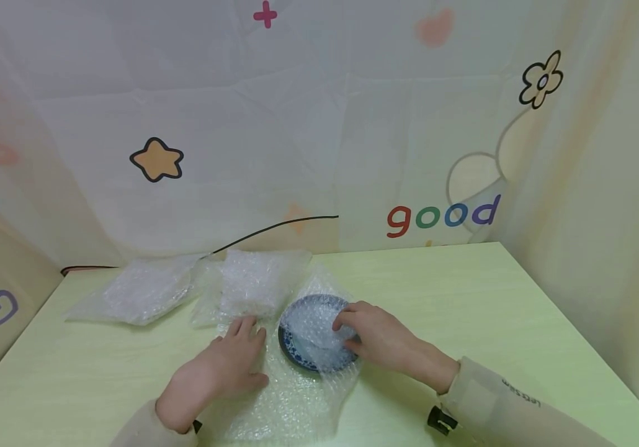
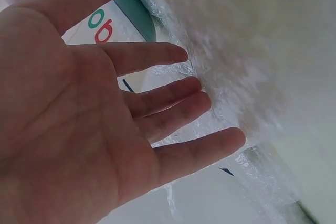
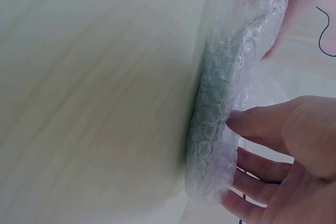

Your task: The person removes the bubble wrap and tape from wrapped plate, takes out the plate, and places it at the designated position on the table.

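Observation:
A round plate [image 1: 293, 351] with a blue-and-white patterned rim lies on a sheet of bubble wrap [image 1: 280, 410]. Part of that sheet is folded over the plate from the right. My right hand [image 1: 378, 335] touches the folded wrap at the plate's right side, thumb and fingertips spread apart on it. From the right wrist view, the wrapped plate edge [image 3: 210, 114] shows green-grey through the bubbles. My left hand [image 1: 221, 366] rests left of the plate over the sheet, its fingers spread and nearly straight. In the left wrist view its palm [image 2: 79, 129] holds nothing.
Two bubble-wrapped bundles lie at the back left of the light green table [image 1: 442, 285]: a wide flat bundle [image 1: 141, 288] and a smaller, thicker bundle [image 1: 252, 282] just behind my left hand. A printed curtain [image 1: 241, 124] hangs behind the table and along both sides.

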The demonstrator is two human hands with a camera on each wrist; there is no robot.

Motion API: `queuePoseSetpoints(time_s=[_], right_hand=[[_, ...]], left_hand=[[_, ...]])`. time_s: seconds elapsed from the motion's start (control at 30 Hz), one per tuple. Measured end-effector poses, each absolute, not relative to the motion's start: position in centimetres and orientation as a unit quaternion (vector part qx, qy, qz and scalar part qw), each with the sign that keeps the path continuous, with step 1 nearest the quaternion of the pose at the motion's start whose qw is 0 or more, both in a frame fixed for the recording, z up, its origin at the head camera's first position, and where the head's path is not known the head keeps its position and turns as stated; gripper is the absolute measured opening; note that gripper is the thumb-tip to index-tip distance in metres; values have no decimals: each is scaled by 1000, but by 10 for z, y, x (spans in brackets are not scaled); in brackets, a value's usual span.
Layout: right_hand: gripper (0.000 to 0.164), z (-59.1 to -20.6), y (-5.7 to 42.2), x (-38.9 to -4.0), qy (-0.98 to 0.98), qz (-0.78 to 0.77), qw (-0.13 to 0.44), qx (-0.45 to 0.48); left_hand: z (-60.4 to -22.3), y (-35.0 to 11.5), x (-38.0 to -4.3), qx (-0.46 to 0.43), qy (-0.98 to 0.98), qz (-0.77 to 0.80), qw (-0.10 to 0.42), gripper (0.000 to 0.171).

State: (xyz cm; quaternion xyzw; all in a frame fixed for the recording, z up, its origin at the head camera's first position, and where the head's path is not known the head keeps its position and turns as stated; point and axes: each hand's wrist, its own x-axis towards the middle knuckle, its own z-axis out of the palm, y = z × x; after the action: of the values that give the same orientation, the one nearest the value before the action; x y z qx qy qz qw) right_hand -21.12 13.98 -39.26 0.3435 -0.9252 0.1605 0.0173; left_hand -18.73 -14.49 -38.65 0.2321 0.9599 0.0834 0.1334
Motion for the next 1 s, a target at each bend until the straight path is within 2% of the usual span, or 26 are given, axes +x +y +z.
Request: queuePoseSetpoints(time_s=[0.27, 1.0], right_hand=[[22, -389, 139, -211, -926, 182, 20, 330], [20, -385, 142, -218, -921, 239, 71, 300]], left_hand=[[-389, -145, -187, 249, 959, 66, 120, 78], [-388, -143, -187, 254, 954, 90, 134, 77]])
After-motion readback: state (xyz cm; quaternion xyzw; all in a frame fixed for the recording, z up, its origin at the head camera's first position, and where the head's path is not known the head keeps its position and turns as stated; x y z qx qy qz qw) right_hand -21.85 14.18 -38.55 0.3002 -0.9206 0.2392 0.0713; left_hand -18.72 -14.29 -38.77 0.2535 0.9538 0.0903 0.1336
